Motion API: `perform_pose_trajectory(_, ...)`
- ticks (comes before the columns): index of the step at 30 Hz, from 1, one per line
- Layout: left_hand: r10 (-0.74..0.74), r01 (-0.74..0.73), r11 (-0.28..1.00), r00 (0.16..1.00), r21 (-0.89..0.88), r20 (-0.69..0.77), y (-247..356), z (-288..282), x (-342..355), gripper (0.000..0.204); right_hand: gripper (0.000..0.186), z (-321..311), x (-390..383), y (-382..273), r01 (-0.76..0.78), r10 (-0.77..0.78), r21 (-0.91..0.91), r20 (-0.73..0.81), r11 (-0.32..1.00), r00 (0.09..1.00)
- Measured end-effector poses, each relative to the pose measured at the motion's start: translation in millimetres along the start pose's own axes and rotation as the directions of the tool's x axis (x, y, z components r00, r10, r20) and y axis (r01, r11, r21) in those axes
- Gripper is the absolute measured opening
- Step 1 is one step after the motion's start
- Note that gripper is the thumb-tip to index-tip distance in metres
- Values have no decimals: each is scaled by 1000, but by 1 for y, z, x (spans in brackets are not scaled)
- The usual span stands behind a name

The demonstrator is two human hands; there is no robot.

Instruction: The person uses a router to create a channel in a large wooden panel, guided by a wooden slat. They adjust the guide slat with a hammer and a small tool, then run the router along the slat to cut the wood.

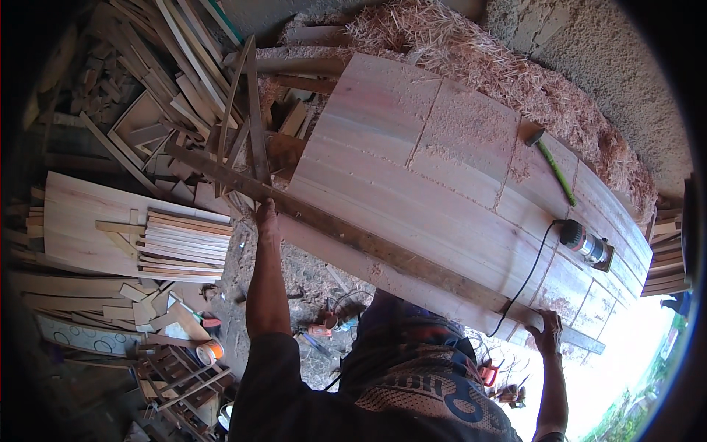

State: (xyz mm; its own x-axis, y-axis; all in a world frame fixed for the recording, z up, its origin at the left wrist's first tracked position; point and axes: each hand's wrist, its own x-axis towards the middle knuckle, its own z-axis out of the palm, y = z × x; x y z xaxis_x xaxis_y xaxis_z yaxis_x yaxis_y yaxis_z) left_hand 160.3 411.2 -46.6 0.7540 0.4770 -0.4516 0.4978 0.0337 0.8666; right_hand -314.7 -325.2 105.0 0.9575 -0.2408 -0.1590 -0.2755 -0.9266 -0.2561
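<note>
Presently my left grip [266, 214], right grip [546, 333] clamped on long straight brown bar [383, 255]; black-and-silver cylindrical power tool [585, 242] beyond right grip.

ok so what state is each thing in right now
Panel: strewn with shavings
Board: lying slanted across the panel
Left hand: holding the board's edge
Right hand: holding the board's edge
Hammer: lying on the panel
Power tool: on the panel, whether running unclear
Cord: loosely curved, crossing the board
Wood strips: lined up side by side
</note>
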Motion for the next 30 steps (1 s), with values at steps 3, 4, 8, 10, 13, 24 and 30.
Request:
perform_pose_trajectory(3, 24, -25, 999, 1000, 42, 16, -24, 1, 16, 69, 64, -7, -3, 0, 15, -15, -11, -27, 1000, 1000)
perform_pose_trajectory(4, 50, -51, 996, 999, 73, 20, -31, -8, 29, 66, 63, -6, -1, -1, 18, -18, -6, -26, 1000, 1000)
perform_pose_trajectory(8, 156, -153, 957, 988, 247, 10, -30, -49, 82, 55, 62, 13, 10, -5, 68, -66, 43, -60, 997, 996)
perform_pose_trajectory(10, 117, -111, 949, 993, 295, -2, -41, -41, 77, 51, 63, 8, 5, -3, 65, -64, 24, -60, 998, 996)
perform_pose_trajectory(13, 188, -194, 965, 981, 179, 47, -42, -36, 72, 50, 65, 8, 3, 0, 62, -61, 14, -58, 998, 996)
perform_pose_trajectory(24, 556, -106, 622, 757, 775, -343, 7, 1, -8, 75, 55, -4, 6, 10, 59, -59, 20, -16, 998, 998)
perform_pose_trajectory(30, 594, -978, 138, 207, 155, 778, 36, 187, -307, 42, 56, 7, -5, 12, 56, -55, 37, -47, 998, 997)
